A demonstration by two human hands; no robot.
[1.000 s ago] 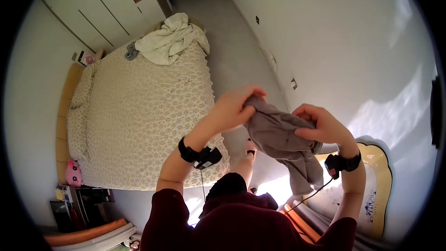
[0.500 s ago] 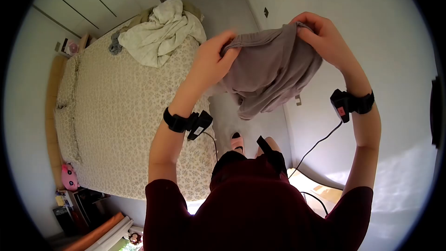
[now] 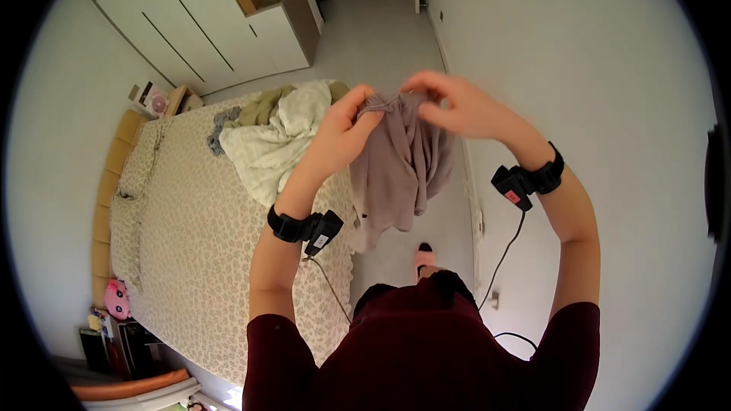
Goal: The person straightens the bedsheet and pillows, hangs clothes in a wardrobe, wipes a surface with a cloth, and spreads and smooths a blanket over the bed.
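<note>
A grey-mauve garment (image 3: 400, 164) hangs in loose folds in front of me, its gathered top edge up between my two hands. My left hand (image 3: 343, 129) is closed on the top left of it, thumb and fingers pinching the cloth. At the top right is my right hand (image 3: 461, 106), its fingers slightly blurred and curved, with a gap between them and the thumb, right against the cloth. The lower end of the garment hangs free above the floor, beside the bed's edge.
A bed (image 3: 205, 259) with a floral cover lies on the left, with a pale green crumpled cloth (image 3: 278, 137) and a small grey cloth (image 3: 223, 128) on it. White cabinets (image 3: 183, 23) stand beyond. A wall (image 3: 624, 122) runs along the right.
The garment went from bunched to spread between both hands, then narrowed, and now hangs down longer. My right hand has moved left, towards my left hand, and its fingers have loosened.
</note>
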